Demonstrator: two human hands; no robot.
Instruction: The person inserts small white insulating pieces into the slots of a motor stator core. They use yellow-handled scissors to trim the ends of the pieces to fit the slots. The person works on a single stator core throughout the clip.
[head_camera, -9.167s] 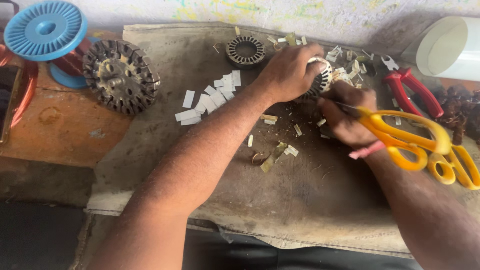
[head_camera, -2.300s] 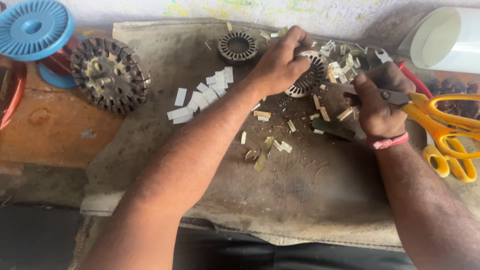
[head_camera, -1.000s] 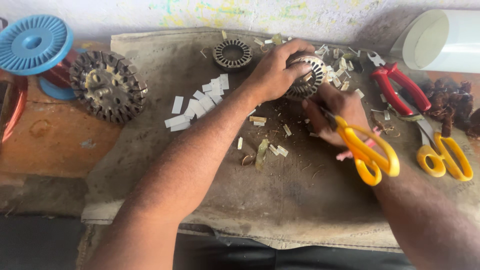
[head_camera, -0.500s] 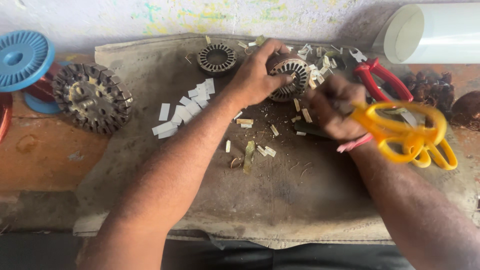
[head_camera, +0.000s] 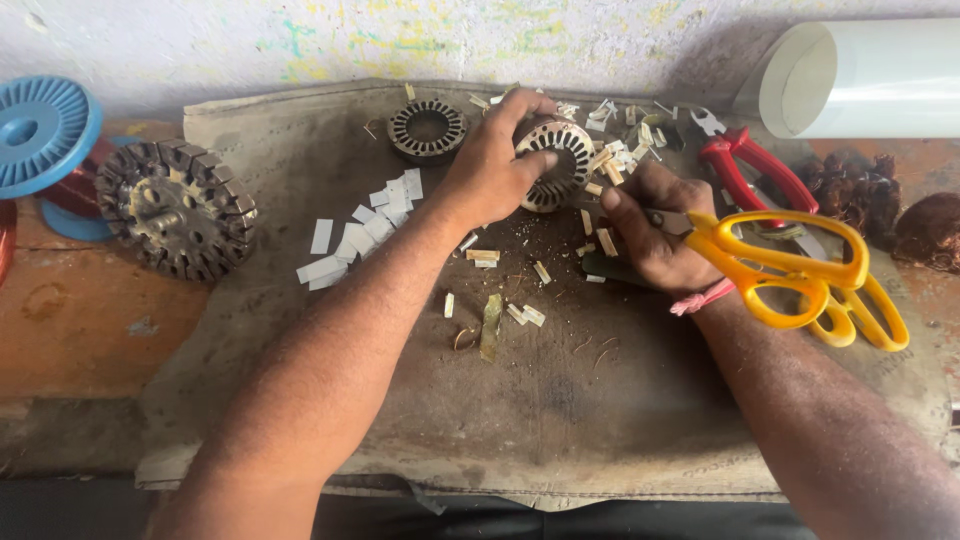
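Left hand (head_camera: 490, 175): clamped on slotted stator core (head_camera: 555, 160), tilted on cloth.
Right hand (head_camera: 655, 235): closed around yellow scissors (head_camera: 790, 265), just right of core.

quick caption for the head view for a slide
Left hand grips a slotted metal ring while right hand holds yellow scissors.

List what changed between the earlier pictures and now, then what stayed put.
The right hand has shifted its yellow scissors: the handles, low beside the wrist a second ago, now sit level to its right. The left hand keeps its grip on the slotted metal ring. White paper strips, the second ring and red pliers lie as before.
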